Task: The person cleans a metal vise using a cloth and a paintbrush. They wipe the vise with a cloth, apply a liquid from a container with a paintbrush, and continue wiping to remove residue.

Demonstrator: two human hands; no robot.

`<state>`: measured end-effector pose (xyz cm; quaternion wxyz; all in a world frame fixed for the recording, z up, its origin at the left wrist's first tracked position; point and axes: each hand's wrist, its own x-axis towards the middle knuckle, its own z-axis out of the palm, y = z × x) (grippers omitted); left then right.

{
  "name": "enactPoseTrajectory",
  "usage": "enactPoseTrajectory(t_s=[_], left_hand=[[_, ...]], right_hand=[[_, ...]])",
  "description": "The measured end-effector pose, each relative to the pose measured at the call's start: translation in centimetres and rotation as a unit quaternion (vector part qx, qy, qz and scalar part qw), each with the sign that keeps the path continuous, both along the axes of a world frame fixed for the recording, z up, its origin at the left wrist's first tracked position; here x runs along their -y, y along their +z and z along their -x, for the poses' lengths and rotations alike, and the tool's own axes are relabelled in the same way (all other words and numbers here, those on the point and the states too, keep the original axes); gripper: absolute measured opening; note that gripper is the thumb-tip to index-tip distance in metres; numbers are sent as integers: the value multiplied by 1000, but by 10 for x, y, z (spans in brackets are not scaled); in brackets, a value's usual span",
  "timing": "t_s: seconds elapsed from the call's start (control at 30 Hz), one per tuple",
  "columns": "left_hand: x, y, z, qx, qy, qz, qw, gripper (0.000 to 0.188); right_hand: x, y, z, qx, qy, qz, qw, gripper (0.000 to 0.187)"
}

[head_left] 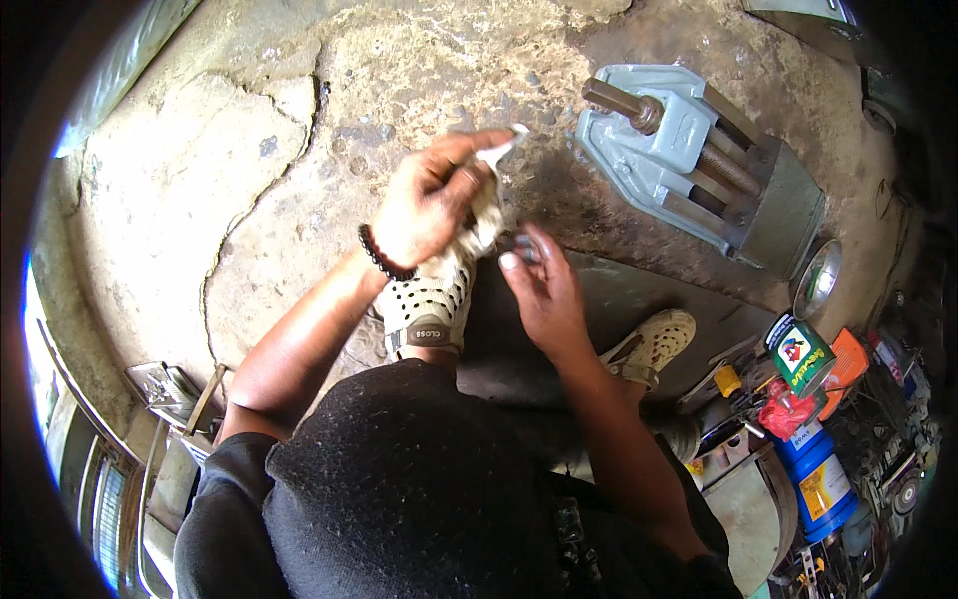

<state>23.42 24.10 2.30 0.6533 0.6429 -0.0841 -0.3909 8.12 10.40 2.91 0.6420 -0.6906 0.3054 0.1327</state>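
My left hand (429, 205) is closed on a crumpled whitish rag (486, 212), with one corner sticking up past the fingers. A dark beaded bracelet circles that wrist. Close to the rag's lower end is my right hand (544, 290), its fingers bent and partly smeared by motion. Something greyish and dark shows at its fingertips, and whether it grips this I cannot make out. Below the rag, my left foot wears a cream clog (429, 304) with holes. To the right lies a large grey-blue vise (659, 140) with a thick screw.
My other clog (659, 344) rests on a dark plate (599, 295) on the stained, cracked concrete floor. At the right stand a green can (801, 354), a round metal dish (818, 280), a blue container (818, 484) and cluttered tools. Metal pieces (165, 389) lie at the left.
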Motion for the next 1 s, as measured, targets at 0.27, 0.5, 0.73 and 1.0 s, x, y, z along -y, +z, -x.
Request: enactPoseTrajectory(t_s=[0.27, 0.5, 0.73, 1.0], left_hand=[[-1, 23, 13, -78, 16, 39, 996, 35], [-23, 38, 20, -120, 22, 66, 990, 22], [-35, 112, 7, 43, -75, -50, 995, 64], [-27, 235, -7, 389, -372, -218, 814, 43]], right_hand=[[-7, 22, -19, 115, -59, -263, 956, 75], [8, 48, -4, -4, 50, -13, 999, 27], [40, 130, 13, 72, 201, 194, 958, 49], [15, 168, 5, 205, 85, 200, 954, 43]])
